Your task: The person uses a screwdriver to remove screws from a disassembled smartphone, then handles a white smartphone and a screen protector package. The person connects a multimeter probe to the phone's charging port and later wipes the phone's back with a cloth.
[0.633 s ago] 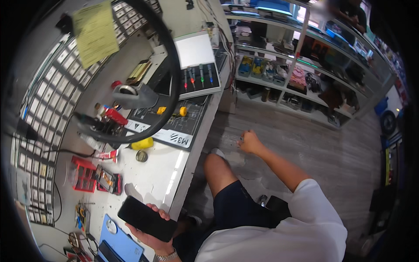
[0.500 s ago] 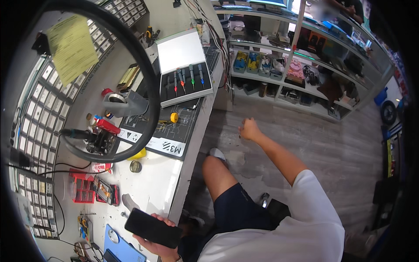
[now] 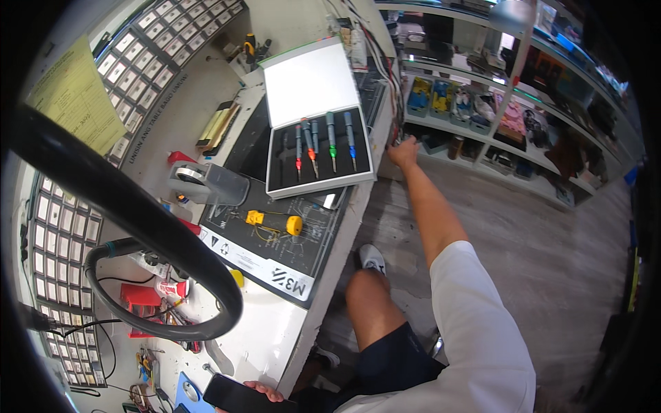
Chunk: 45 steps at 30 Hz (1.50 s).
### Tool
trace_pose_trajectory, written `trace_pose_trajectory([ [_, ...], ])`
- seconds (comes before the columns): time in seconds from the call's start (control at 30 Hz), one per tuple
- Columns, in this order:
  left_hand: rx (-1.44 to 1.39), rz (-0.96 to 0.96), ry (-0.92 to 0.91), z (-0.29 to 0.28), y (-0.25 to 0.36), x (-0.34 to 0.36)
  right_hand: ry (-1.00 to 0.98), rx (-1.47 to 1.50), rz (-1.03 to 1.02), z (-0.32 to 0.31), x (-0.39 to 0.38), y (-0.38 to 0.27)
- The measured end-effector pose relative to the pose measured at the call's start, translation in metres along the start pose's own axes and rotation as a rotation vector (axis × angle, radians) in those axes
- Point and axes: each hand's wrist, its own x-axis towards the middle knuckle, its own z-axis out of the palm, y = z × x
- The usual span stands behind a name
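At the bottom edge of the view, my left hand (image 3: 266, 391) is closed on a black smartphone (image 3: 237, 395), its dark face turned up. Most of that hand is hidden beneath the phone or cut off by the frame. My right arm reaches far forward past the workbench's side, and my right hand (image 3: 405, 150) is beside a bundle of cables (image 3: 394, 103) hanging at the bench corner. Its fingers are curled; what they hold, if anything, is hidden. On the bench stands an open white box (image 3: 320, 184) with several screwdrivers (image 3: 332, 141) in black foam.
A thick black ring-shaped arm (image 3: 131, 199) crosses the left foreground. Under the box lies a dark work mat (image 3: 275, 255) bearing a yellow tool (image 3: 272, 221). A grey tape dispenser (image 3: 213, 182) stands nearby. Small-drawer cabinets (image 3: 58, 255) line the left; white shelves (image 3: 475, 131) stand ahead.
My right hand has moved forward to the cables by the bench corner. The phone in my left hand sits lower in view. My viewpoint has shifted, bringing the screwdriver box closer.
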Motion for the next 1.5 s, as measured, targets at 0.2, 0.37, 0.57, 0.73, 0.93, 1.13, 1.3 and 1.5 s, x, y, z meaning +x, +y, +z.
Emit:
trace_pose_trajectory([
  [0.2,0.046,0.021,0.089,0.008,0.0,0.004,-0.034,0.044,0.023,0.017,0.043,0.015],
  [0.37,-0.082,-0.006,-0.019,0.01,0.001,0.012,-0.204,0.173,-0.001,-0.014,0.017,0.073],
  [0.57,0.031,0.11,0.131,0.016,-0.006,0.011,-0.813,0.713,0.179,-0.152,-0.153,0.043],
  [0.73,-0.045,0.101,0.028,0.011,-0.003,0.01,-1.069,1.046,0.223,-0.235,-0.229,-0.002],
  [0.93,-0.187,0.063,0.003,0.015,-0.001,0.009,-1.122,1.291,0.161,-0.273,-0.276,-0.046],
  [1.13,-0.199,0.079,-0.051,0.015,0.001,0.007,-1.211,1.316,0.097,-0.286,-0.316,-0.069],
  [1.3,-0.198,0.078,-0.053,0.014,0.002,0.005,-1.289,1.354,0.061,-0.293,-0.352,-0.075],
  [1.5,-0.22,0.058,-0.023,0.01,0.002,0.007,-1.292,1.294,-0.093,-0.3,-0.392,-0.082],
])
